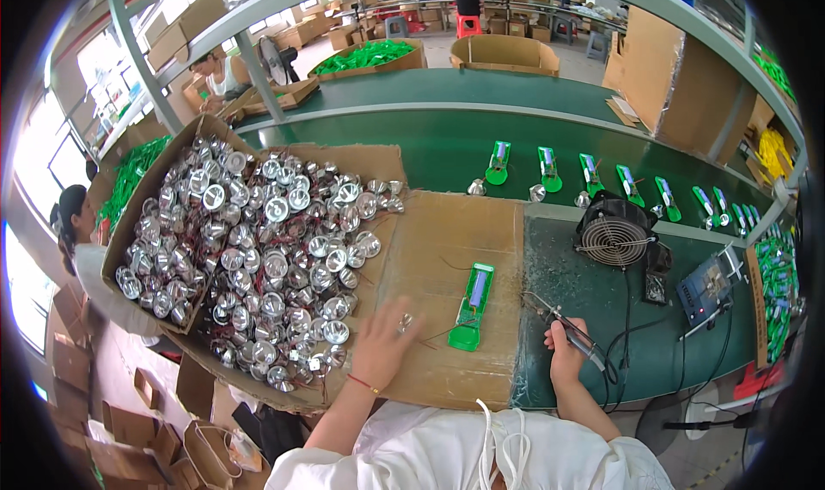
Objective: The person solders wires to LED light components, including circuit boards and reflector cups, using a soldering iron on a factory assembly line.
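My left hand point(384, 342), smeared by motion, is over the brown cardboard mat point(447, 232). Its fingers are around a small silver lamp reflector point(405, 322), and thin wires run from there toward a green torch housing point(465, 336). That housing lies face up on the mat, with a blue-violet battery cell point(478, 290) inside. In my right hand point(567, 344) is a soldering iron point(583, 342), gripped by its handle. Its tip points up and left, to the right of the housing. At my left, a cardboard box point(201, 318) is heaped with silver reflectors point(275, 266).
Several green housings with reflectors point(547, 168) line the far side of the green bench point(447, 159). A black fan point(614, 232), a blue soldering station point(709, 290) and cables stand at right. Metal rails point(412, 110) cross beyond. Other people point(225, 77) sit farther off.
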Motion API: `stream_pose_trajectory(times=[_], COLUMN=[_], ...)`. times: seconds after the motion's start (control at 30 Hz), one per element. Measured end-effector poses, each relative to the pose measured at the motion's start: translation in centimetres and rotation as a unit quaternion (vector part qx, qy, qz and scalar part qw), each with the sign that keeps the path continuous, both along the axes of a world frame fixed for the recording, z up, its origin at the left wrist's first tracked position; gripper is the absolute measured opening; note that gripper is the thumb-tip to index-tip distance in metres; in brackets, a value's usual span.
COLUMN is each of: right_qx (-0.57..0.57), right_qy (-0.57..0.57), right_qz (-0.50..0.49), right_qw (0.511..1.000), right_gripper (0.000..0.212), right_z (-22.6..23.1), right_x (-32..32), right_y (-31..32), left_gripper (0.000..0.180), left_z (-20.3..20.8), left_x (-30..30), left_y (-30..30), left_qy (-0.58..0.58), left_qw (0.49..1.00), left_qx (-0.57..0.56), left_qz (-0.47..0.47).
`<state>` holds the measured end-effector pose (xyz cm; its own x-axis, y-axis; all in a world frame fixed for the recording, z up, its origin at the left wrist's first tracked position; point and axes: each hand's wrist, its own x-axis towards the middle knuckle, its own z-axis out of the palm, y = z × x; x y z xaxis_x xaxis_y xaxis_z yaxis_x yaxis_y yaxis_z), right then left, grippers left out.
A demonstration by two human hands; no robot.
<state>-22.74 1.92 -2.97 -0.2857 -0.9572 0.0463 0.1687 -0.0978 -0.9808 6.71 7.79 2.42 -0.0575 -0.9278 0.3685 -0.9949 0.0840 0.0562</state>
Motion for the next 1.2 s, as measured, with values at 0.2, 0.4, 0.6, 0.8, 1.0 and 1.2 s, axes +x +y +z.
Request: stream_pose_trajectory(times=[0.2,0.4,0.6,0.8,1.0,1.2], right_qx=[-0.002,0.002,-0.050,-0.108,-0.127,-0.091], right_qy=[0.026,0.013,0.097,0.114,0.217,0.170], right_qz=[-0.002,-0.007,0.020,0.122,0.137,0.119], right_qw=[1.000,1.000,0.994,0.980,0.958,0.974], right_gripper=[0.014,0.019,0.018,0.019,0.016,0.017], right_z=[0.4,0.3,1.0,3.2,2.7,1.6], right_x=[0.2,-0.1,0.4,2.0,2.4,3.0], right_y=[0.2,0.7,1.9,3.0,3.2,3.3], left_gripper=[0.018,0.009,0.015,0.016,0.015,0.013], left_z=[-3.2,-2.2,-1.8,-1.2,-2.3,-2.0], left_x=[0.6,-0.7,-3.3,-5.0,-5.3,-5.7], left_y=[-2.5,-4.8,-4.7,-4.4,-3.5,-3.5], left_qy=[-0.051,0.214,0.457,0.487,0.481,0.453], left_qw=[0.990,0.972,0.887,0.857,0.863,0.884], left_qx=[-0.073,-0.095,0.063,0.151,0.148,0.115], left_qz=[-0.109,-0.028,0.027,0.068,0.057,0.032])
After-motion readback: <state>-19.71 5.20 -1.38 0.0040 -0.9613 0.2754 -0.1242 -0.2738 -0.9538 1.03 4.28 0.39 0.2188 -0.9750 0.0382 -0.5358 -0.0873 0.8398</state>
